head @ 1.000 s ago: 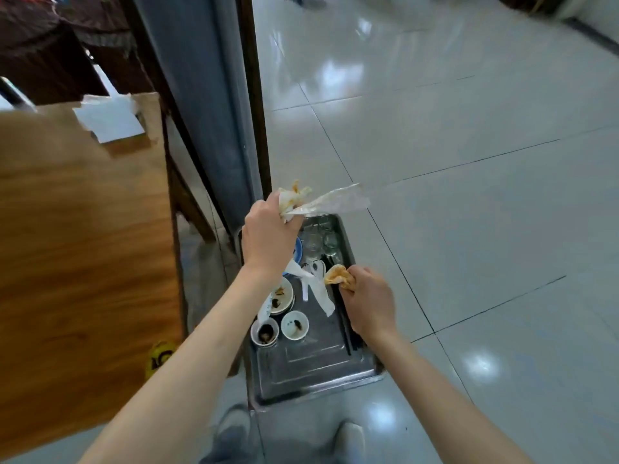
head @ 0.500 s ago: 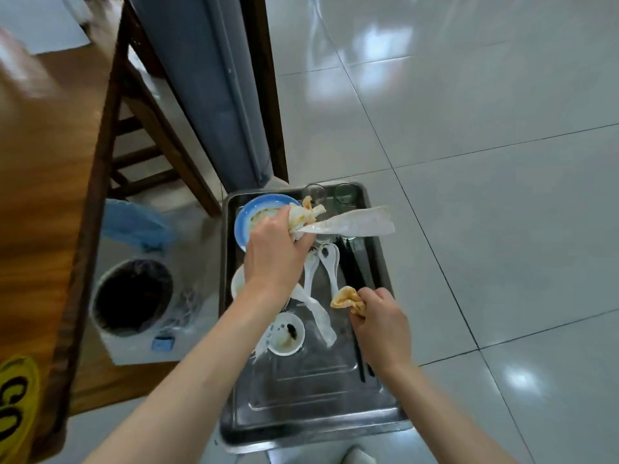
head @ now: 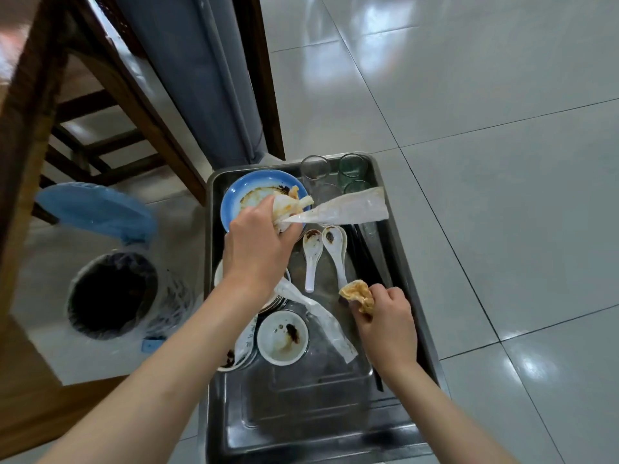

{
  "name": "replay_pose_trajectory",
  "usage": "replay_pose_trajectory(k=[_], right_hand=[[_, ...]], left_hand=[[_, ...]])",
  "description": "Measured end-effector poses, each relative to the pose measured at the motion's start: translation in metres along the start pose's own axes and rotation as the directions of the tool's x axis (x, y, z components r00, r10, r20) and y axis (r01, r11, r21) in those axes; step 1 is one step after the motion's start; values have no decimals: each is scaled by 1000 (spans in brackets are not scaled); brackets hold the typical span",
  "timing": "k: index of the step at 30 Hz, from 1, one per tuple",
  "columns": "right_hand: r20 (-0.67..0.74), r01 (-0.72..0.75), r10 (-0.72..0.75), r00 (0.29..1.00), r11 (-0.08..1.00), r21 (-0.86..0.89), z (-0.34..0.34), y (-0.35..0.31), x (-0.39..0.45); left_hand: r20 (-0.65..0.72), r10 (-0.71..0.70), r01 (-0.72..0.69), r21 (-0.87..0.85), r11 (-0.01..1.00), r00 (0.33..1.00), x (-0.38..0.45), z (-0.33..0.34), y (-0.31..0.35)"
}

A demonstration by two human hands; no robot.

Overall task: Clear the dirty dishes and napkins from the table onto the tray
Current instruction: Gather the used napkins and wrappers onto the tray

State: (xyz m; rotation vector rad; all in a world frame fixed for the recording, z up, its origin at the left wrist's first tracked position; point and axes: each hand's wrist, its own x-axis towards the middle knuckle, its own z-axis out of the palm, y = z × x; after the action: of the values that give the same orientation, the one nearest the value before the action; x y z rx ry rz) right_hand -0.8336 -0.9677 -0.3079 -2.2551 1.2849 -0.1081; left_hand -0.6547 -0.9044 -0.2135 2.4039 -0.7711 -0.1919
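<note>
- The left hand [head: 259, 249] is closed around a wad of stained napkins [head: 288, 205] and a clear plastic wrapper [head: 348, 211], held above the blue plate [head: 249, 192] at the far left of the tray.
- The right hand [head: 385, 316] is clenched on a crumpled, yellow-stained napkin [head: 356, 293], low over the tray's right side.
- The metal tray [head: 301, 420] sits on the tiled floor [head: 485, 95] and carries the blue plate, three drinking glasses [head: 351, 167] at its far edge, two dirty white spoons [head: 321, 252], dark chopsticks [head: 371, 252] and a small stained sauce bowl [head: 283, 338].
- Another plastic wrapper [head: 321, 319] lies across the tray beside that bowl.
- A lined waste bin [head: 112, 294] with its blue lid [head: 97, 209] raised stands left of the tray, under the wooden bench [head: 23, 105].
</note>
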Motion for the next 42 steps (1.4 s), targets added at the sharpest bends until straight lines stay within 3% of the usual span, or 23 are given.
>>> replay_pose_trajectory(k=[11,22,30,42], right_hand=[[41,-19,15,999,996,91,0,3,5],[131,136,-144,981,988,67,-19,-1,10],[138,129,-154,978,975,178,-31,-4,12],[89,192,-198,976,979,67,-41,-8,20]], left_hand=[[33,-22,21,33,999,999,-3,-2,-8],[64,-58,54,73,996,996,-13,-1,-6],[77,-87,80,83,993,993,-17,0,-1],[72,-102,95,98,991,992,-23,2,-3]])
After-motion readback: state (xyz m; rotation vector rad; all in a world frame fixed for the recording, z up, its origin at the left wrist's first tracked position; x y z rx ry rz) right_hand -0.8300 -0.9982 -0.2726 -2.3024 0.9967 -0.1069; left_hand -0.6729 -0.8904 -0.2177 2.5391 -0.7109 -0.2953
